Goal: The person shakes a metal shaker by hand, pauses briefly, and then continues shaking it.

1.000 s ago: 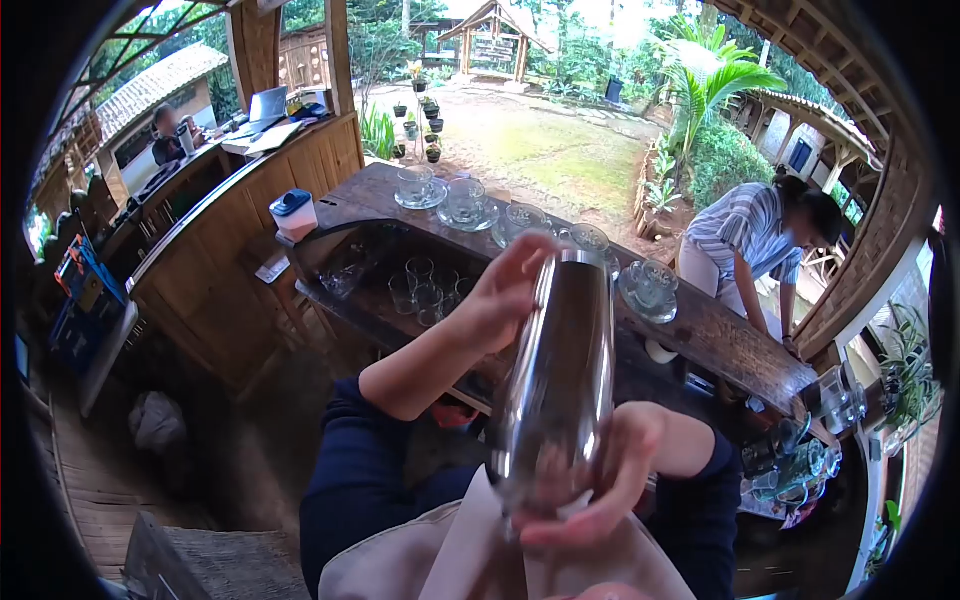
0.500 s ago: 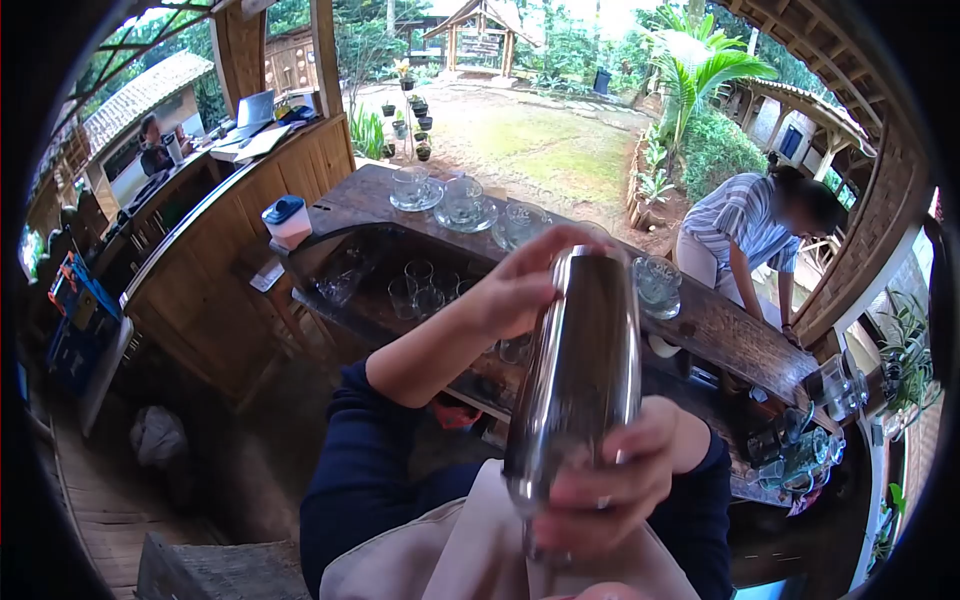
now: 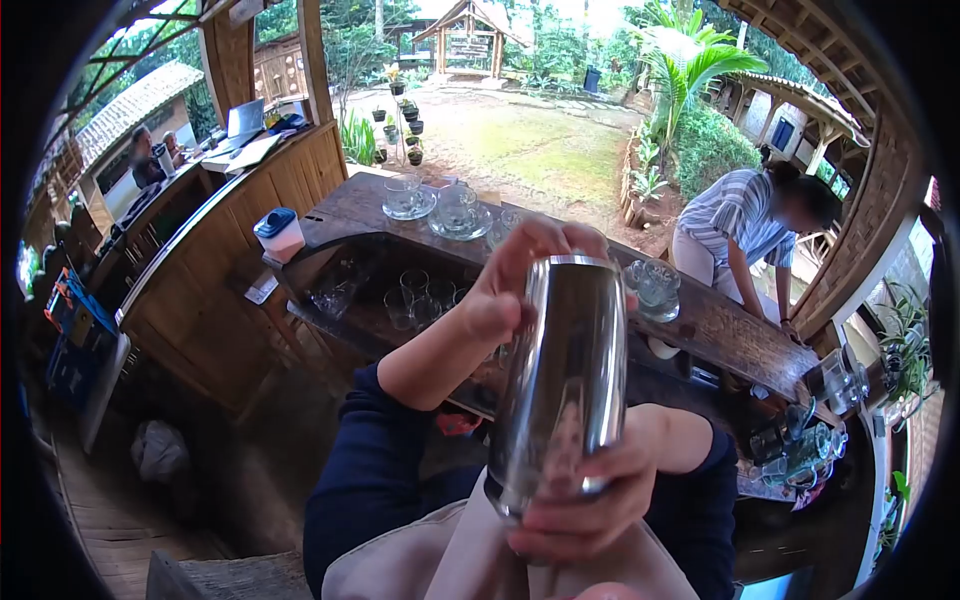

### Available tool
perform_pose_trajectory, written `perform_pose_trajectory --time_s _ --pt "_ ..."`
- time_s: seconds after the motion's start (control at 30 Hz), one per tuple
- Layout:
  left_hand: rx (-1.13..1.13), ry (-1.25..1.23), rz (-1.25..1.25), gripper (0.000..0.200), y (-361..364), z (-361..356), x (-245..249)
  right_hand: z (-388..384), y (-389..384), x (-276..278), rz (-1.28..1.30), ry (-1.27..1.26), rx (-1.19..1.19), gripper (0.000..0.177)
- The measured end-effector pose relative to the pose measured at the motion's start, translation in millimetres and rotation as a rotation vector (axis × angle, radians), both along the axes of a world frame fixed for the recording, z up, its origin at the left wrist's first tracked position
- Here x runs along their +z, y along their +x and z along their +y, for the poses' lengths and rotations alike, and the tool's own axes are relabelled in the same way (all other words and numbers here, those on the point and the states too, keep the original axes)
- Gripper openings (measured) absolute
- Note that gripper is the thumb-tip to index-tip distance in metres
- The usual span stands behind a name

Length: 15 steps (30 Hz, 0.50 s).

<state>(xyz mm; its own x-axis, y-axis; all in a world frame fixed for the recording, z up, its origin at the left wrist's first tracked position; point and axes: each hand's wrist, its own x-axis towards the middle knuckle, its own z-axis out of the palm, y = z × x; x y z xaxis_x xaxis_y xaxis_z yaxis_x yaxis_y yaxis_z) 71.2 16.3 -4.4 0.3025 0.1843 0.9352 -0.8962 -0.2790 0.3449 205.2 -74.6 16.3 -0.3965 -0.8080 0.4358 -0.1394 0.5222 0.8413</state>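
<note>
A shiny metal shaker [image 3: 565, 365] is held in front of the body, slightly tilted, between both hands. My left hand [image 3: 530, 275] wraps round its upper end, with the fingers behind the rim. Round the lower end, my right hand [image 3: 590, 495] is closed, its fingers across the near side; it is a little blurred. Beyond the shaker, glass cups on saucers [image 3: 458, 212] stand on the dark wooden counter [image 3: 350, 205]. Part of the counter is hidden behind the shaker and hands.
Empty glasses [image 3: 415, 295] stand on the lower shelf. A blue-lidded container [image 3: 279, 235] is at the counter's left end. Glass jugs [image 3: 805, 450] are at the right. A person in a striped shirt [image 3: 735, 220] leans over the counter's far side. Other people sit far left.
The shaker has shifted slightly left and is more upright, with both hands still round it. The view has moved a little. A second person now shows at the far left.
</note>
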Motion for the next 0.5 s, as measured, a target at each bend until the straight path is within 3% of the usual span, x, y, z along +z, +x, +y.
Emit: perform_pose_trajectory --time_s 0.07,0.1,0.13,0.17,0.2,0.23,0.27,0.3,0.33,0.4,0.47,0.5 --pt "-0.035 -0.087 -0.085 0.047 8.2 3.1 -3.2 21.1 -2.6 -15.3 0.082 -0.143 0.035 0.022" --pt "-0.063 -0.52 0.089 0.045 2.9 16.4 -5.9 34.3 -2.2 -14.5 0.195 -0.285 -0.077 0.019" --pt "-0.091 -0.948 0.268 0.044 -0.2 30.9 -8.6 55.4 6.3 -12.5 0.141 -0.515 -0.24 0.024" --pt "-0.274 -1.186 0.33 0.039 2.5 45.0 -12.0 79.3 13.0 -12.0 0.086 -0.744 -0.404 0.03" --pt "-0.471 -1.011 0.11 0.037 7.7 85.6 -55.7 101.8 1.2 -16.8 0.269 -1.012 -0.34 0.043" --pt "-0.297 -1.132 0.082 0.037 17.5 77.3 -49.7 109.4 -4.7 -19.7 0.43 -1.254 -0.25 0.046" --pt "-0.115 -1.232 0.053 0.037 23.2 71.9 -38.1 104.6 -6.0 -15.2 0.43 -1.242 -0.246 0.046" --pt "-0.367 -1.082 0.015 0.035 18.6 66.8 -34.6 94.4 -5.5 -6.9 0.378 -1.046 -0.285 0.042" --pt "-0.269 -1.03 0.107 0.029 14.3 55.4 -37.7 77.9 -3.1 -2.2 0.324 -0.861 -0.326 0.038" --pt "-0.326 -0.91 0.245 0.032 6.6 25.8 -1.1 8.0 11.3 -1.2 0.038 -0.467 -0.674 0.028" --pt "-0.249 -0.443 -0.063 0.044 15.1 -26.5 20.0 8.7 -6.0 -2.5 0.133 0.001 0.011 0.024" --pt "-0.342 -0.087 -0.209 0.053 26.6 -21.3 23.9 11.7 -3.0 -1.1 0.134 0.01 0.005 0.024"
